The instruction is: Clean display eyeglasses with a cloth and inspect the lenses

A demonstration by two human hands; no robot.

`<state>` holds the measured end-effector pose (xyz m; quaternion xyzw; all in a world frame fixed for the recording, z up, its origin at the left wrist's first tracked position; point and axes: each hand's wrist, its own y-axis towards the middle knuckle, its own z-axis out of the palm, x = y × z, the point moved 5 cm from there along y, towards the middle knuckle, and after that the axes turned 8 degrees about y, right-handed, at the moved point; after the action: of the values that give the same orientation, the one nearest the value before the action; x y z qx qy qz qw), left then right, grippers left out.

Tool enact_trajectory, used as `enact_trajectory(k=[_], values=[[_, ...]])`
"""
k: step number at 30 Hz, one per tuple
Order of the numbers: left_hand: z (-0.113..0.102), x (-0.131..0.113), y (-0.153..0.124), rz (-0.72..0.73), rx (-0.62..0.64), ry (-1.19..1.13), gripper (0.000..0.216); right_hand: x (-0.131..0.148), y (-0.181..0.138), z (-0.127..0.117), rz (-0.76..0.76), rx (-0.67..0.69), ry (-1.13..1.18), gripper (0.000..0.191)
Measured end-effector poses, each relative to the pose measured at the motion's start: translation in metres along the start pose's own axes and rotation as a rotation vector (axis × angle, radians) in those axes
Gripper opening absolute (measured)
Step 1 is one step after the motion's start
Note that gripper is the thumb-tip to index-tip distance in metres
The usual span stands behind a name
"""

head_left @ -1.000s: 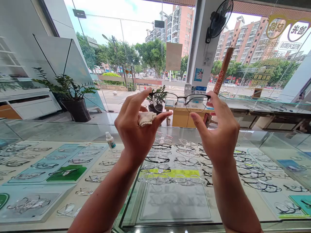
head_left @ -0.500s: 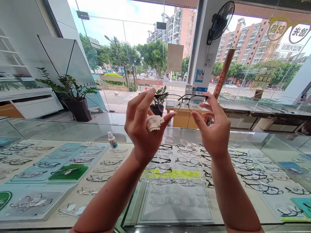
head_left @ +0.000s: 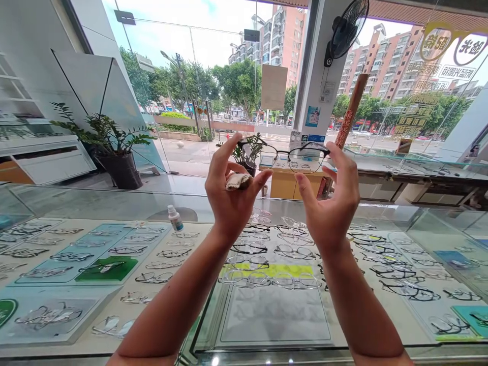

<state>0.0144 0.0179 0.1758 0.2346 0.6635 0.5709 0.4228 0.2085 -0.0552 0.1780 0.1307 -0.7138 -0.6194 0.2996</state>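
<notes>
Holding eyeglasses (head_left: 282, 152), both hands (head_left: 232, 201) (head_left: 332, 211) face mirrored window lettering (head_left: 436, 43): 配镜, 验光.

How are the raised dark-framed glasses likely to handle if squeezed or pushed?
The dark-framed glasses are probably light, being so slender. Squeezing could bend them, since only a thin bridge joins the lenses. Those lenses look smooth, so a push there might slip.

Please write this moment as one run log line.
left hand: glasses, cloth | right hand: glasses | glasses: held above counter
</notes>
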Motion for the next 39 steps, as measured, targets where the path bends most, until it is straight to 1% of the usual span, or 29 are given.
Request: enact_trajectory(k=[3,6,8,11,14,16,19,20,22,23,25,27,28,29,33,37,39], values=[[0.001,0.002,-0.002,-0.006,-0.047,-0.042,0.079,0.003,-0.003,0.004,-0.004,0.013,0.011,0.07],[-0.001,-0.001,-0.003,0.027,-0.098,-0.069,0.074,0.005,-0.005,0.004,0.024,0.027,0.059,0.069],[-0.003,-0.002,-0.004,0.037,-0.109,-0.044,0.072,0.007,-0.005,0.002,0.039,0.033,0.102,0.069],[-0.003,-0.003,-0.004,0.032,-0.112,0.023,0.075,0.006,-0.003,-0.003,0.072,0.019,0.175,0.06],[-0.002,-0.003,-0.006,0.035,-0.108,0.066,0.079,0.003,0.002,-0.011,0.112,-0.05,0.234,0.05],[0.0,-0.003,-0.008,0.049,-0.112,0.069,0.081,0.002,0.004,-0.015,0.107,-0.089,0.233,0.048],[-0.001,-0.002,-0.01,0.057,-0.131,0.05,0.084,0.005,0.007,-0.016,0.071,-0.099,0.19,0.049],[-0.002,-0.002,-0.01,0.05,-0.127,0.051,0.083,0.005,0.007,-0.016,0.065,-0.094,0.18,0.049],[-0.002,-0.004,-0.009,0.024,-0.081,0.067,0.081,0.004,0.007,-0.016,0.071,-0.083,0.187,0.047],[-0.002,-0.005,-0.008,0.009,-0.056,0.073,0.081,0.003,0.007,-0.017,0.08,-0.078,0.219,0.046],[-0.002,-0.008,-0.007,-0.02,-0.032,0.063,0.081,0.0,0.008,-0.019,0.111,-0.088,0.365,0.037],[-0.003,-0.01,-0.006,-0.042,-0.034,0.042,0.082,-0.004,0.008,-0.021,0.161,-0.094,0.523,0.028],[-0.003,-0.011,-0.006,-0.05,-0.035,0.036,0.083,-0.006,0.009,-0.022,0.193,-0.084,0.559,0.027],[-0.003,-0.012,-0.005,-0.052,-0.029,0.036,0.083,-0.007,0.009,-0.023,0.226,-0.061,0.551,0.029],[-0.003,-0.014,-0.001,-0.003,0.028,0.03,0.077,-0.006,0.013,-0.026,0.307,0.051,0.377,0.044],[0.002,-0.012,0.001,0.004,0.087,0.027,0.075,-0.004,0.015,-0.025,0.308,0.15,0.286,0.052],[0.005,-0.01,0.0,0.027,0.07,-0.036,0.075,-0.006,0.015,-0.026,0.295,0.149,0.291,0.051]])
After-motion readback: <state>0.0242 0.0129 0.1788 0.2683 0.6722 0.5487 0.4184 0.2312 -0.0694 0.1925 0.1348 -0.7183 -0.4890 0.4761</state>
